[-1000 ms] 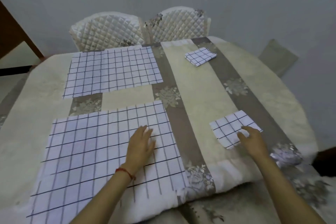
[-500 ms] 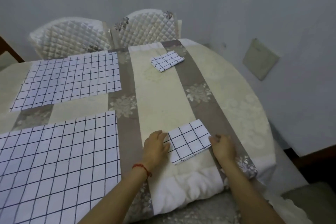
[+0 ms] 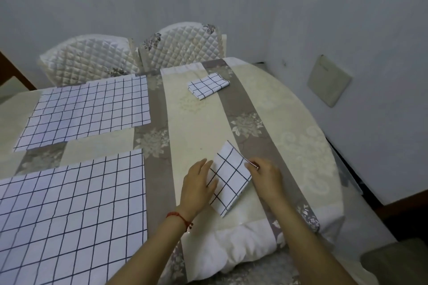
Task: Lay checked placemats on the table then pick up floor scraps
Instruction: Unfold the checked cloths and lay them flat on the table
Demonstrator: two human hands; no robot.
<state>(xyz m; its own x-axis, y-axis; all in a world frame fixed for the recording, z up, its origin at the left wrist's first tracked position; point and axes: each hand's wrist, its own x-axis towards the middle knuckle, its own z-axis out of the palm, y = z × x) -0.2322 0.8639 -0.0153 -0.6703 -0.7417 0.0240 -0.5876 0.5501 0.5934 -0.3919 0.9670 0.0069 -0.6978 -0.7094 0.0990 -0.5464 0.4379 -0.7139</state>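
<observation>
A folded checked placemat (image 3: 229, 178) lies near the table's front edge, turned at an angle. My left hand (image 3: 198, 186) rests on its left side with the fingers laid flat over the cloth. My right hand (image 3: 265, 177) pinches the mat's right edge near the upper corner. Two unfolded checked placemats lie spread flat on the left: one near (image 3: 69, 206), one far (image 3: 85, 109). Another folded checked placemat (image 3: 207, 85) sits at the far side of the table.
The table (image 3: 296, 146) has a beige and grey flowered cloth and a rounded right edge close to the wall. Two quilted white chairs (image 3: 180, 46) stand behind it. A beige panel (image 3: 328, 80) hangs on the right wall.
My left hand left the near spread mat and came to the folded mat. Both hands have turned that mat to a steeper angle. The view swung right.
</observation>
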